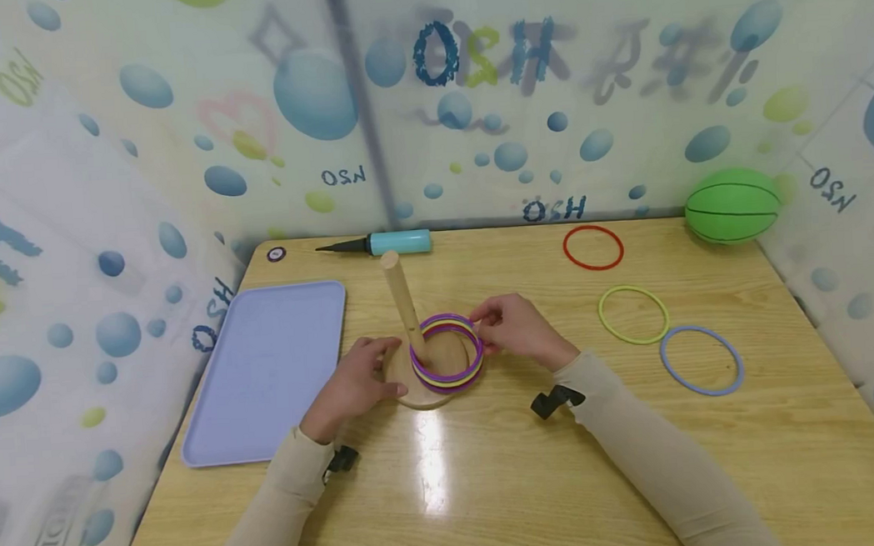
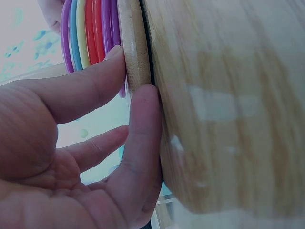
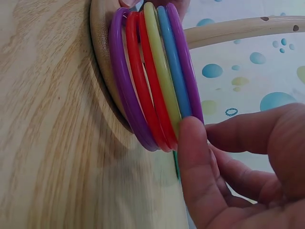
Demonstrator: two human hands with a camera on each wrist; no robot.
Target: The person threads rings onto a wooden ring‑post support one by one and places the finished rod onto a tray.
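A ring-toss stand has a round wooden base (image 1: 406, 388) and an upright wooden peg (image 1: 401, 300). Several stacked plastic rings (image 1: 449, 382), in purple, red, yellow and blue, encircle the peg and lie on the base, off to its right side. My left hand (image 1: 357, 386) holds the base's left edge, thumb and fingers spread round it. On the right of the stack, my right hand (image 1: 519, 331) pinches the upper rings at the rim. In the right wrist view its fingertips meet at the top purple ring (image 3: 188, 71) and the blue ring (image 3: 174, 62).
A lilac tray (image 1: 270, 375) lies at the left. Behind the stand are a blue hand pump (image 1: 400, 242) and a small round disc (image 1: 276, 254). Loose red (image 1: 594, 268), yellow-green (image 1: 635, 342) and blue rings (image 1: 703, 391) lie at the right. A green ball (image 1: 733, 205) sits at the back right corner.
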